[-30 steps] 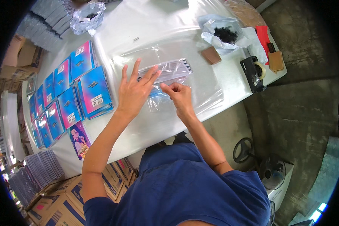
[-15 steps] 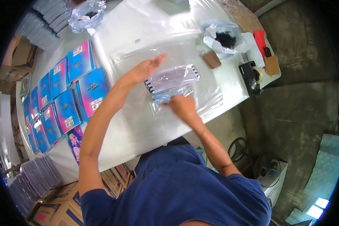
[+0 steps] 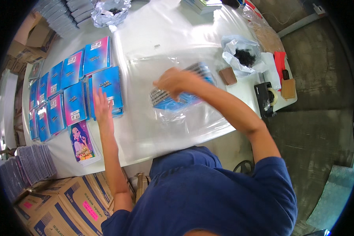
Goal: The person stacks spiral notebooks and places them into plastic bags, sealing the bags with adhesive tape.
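Holds the left forearm nearly upright from the lower edge, with the left hand (image 3: 104,107) wide, fingers straight, slightly parted and pointing away, over the near left part of a stack (image 3: 113,91). Cannot tell whether touching it. Bends the right elbow out to the side, angling the forearm inward over the table (image 3: 129,138), with the right hand (image 3: 174,82) above a notebook (image 3: 174,104) amid clear film (image 3: 177,122), fingers leftward and down. Cannot tell the right hand's grip, for blur. Just beside the notebook's right end, a brown block (image 3: 227,76).
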`<state>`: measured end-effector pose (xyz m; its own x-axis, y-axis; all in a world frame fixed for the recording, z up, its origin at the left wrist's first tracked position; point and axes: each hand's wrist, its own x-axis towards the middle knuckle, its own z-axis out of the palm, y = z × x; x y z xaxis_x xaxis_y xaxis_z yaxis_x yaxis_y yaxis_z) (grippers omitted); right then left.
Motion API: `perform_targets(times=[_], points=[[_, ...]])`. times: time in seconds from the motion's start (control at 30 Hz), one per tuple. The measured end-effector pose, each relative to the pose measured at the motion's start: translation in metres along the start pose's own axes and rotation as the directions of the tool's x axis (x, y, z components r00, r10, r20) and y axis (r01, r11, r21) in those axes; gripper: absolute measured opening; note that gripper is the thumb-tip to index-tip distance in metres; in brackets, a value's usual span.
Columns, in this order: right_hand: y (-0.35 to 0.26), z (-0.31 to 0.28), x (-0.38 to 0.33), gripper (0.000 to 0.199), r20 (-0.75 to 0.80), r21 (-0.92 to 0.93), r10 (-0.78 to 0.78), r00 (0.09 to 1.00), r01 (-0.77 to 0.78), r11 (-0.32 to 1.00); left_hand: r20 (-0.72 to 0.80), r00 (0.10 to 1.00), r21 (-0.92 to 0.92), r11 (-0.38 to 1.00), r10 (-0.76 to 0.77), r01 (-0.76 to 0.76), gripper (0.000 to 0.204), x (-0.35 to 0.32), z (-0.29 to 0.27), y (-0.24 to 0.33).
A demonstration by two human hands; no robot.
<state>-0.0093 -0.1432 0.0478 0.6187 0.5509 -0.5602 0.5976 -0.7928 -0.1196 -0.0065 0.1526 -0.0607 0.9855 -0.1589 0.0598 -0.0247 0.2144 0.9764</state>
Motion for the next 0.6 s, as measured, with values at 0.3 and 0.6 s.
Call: perform_targets(times=[0.3,0.6], points=[[0.020,0.155,-0.079,0.084,-0.471,0.881,0.469,0.747,0.423,0.212,0.559,0.829,0.079,0.997,-0.036,-0.011,0.125,-0.004,0.141,0.003],[0.015,0.057,-0.124,0.059,-0.595,0.727,0.192,0.780,0.422,0.541,0.420,0.907,-0.155,0.986,0.012,0.058,0.117,0.009,0.129,0.069]])
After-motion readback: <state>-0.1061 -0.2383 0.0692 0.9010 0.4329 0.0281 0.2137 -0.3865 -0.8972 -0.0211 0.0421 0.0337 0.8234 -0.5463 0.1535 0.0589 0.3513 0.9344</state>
